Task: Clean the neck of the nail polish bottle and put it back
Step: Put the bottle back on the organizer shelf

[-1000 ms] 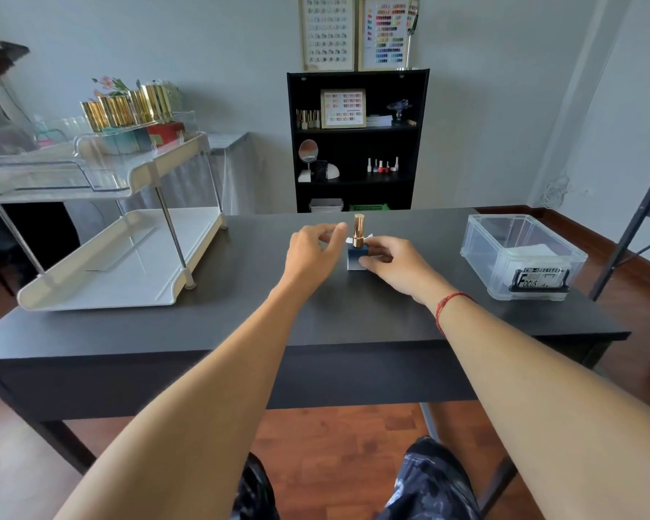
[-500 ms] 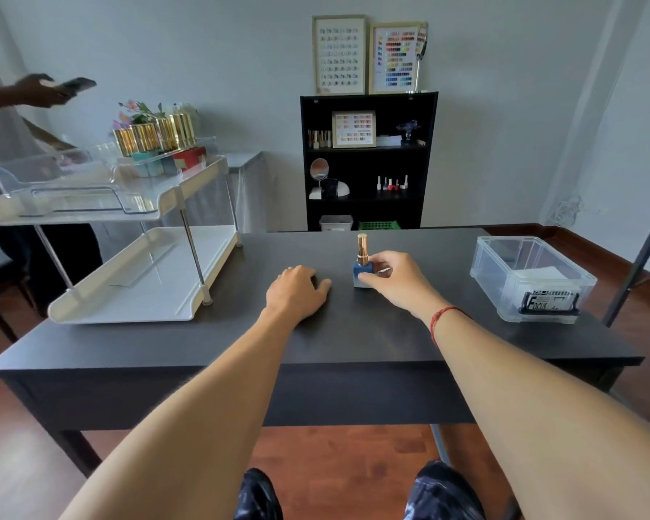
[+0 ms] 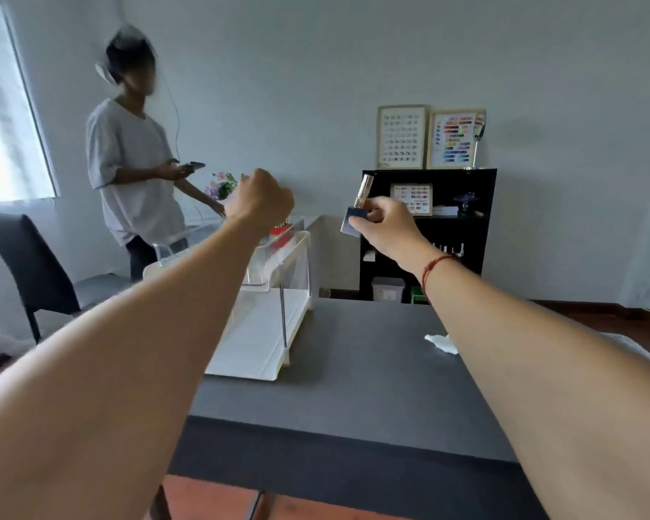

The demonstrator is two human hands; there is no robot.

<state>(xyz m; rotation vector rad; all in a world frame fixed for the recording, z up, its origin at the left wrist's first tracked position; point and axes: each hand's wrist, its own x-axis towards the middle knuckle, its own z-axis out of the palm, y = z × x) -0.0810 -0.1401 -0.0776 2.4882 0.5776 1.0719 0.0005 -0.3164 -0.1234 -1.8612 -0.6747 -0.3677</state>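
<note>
Both of your hands are hovering above the table's (image 3: 353,369) far edge. Your right hand (image 3: 385,230) is pinching the blue nail polish bottle (image 3: 355,215), gold cap tilted; your left hand (image 3: 259,200) is curling into an empty fist beside the white rack (image 3: 263,332).

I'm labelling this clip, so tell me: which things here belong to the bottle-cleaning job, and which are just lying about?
Job:
- nail polish bottle, lifted in the right hand
- white wipe on the table
- two-tier rack, probably where it goes back

Lying about:
- black shelf
- colour charts
- chair
- flowers
</note>
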